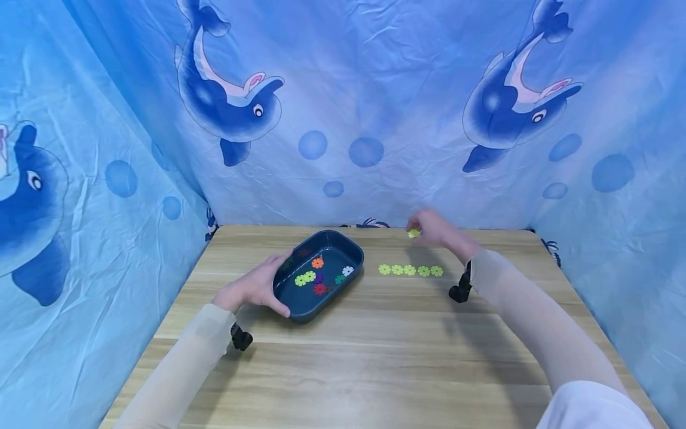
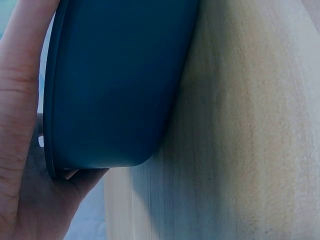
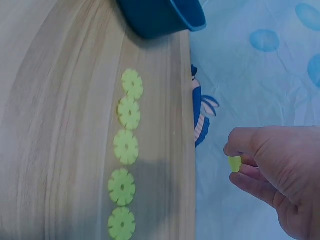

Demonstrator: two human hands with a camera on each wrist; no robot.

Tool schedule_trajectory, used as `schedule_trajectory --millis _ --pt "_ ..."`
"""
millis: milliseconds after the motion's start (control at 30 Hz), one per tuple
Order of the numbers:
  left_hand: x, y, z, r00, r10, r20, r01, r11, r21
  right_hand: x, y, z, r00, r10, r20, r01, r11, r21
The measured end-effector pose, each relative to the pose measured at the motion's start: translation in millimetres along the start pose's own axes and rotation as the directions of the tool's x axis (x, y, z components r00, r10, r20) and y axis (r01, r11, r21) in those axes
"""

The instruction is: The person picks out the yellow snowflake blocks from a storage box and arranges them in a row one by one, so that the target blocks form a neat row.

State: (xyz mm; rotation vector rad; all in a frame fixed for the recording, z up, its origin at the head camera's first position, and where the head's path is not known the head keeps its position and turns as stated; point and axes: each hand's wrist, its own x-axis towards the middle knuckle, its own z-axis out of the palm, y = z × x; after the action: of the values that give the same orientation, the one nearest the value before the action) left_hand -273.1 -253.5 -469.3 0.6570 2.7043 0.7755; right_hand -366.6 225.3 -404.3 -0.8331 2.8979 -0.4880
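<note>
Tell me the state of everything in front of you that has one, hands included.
Tub: uncovered, open side up, loose pieces inside.
Mixed-colour pieces: scattered inside the tub.
Five yellow-green flower pieces: flat on the table, in a row.
Left hand: gripping the tub's left end.
Right hand: raised off the table, pinching one piece.
Pinched piece: yellow-green, held between thumb and fingers.

High up, the head camera looks forward and down across the table (image 1: pixel 375 363) to the curtain (image 1: pixel 343 77). Close in, the left wrist view hugs the tray's (image 2: pixel 115 85) side, turned sideways. The right wrist view, also turned, looks nearer at the yellow flowers (image 3: pixel 126 147), shared with the head.
</note>
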Motion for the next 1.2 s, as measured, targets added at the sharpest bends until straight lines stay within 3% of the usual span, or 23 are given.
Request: schedule_trajectory --millis 200,767,1100,1200 --pt "-0.8 -1.5 0.1 1.0 0.005 -0.002 -0.005 1.0 0.009 -9.9 10.4 1.3 1.0 -0.011 -0.014 0.012 1.0 0.001" --pt "-3.2 -0.5 1.4 1.0 0.004 -0.013 -0.004 1.0 0.008 -43.1 39.3 11.1 0.998 0.058 0.039 -0.058 0.998 -0.004" --pt "-2.2 0.7 1.1 1.0 -0.005 -0.011 0.005 1.0 -0.005 -69.2 61.4 21.5 0.997 0.074 0.007 -0.074 0.997 0.001" --pt "-1.7 0.4 0.8 1.0 -0.003 -0.013 0.003 1.0 -0.003 -74.7 66.5 24.9 0.993 0.113 0.027 -0.113 0.993 0.02"
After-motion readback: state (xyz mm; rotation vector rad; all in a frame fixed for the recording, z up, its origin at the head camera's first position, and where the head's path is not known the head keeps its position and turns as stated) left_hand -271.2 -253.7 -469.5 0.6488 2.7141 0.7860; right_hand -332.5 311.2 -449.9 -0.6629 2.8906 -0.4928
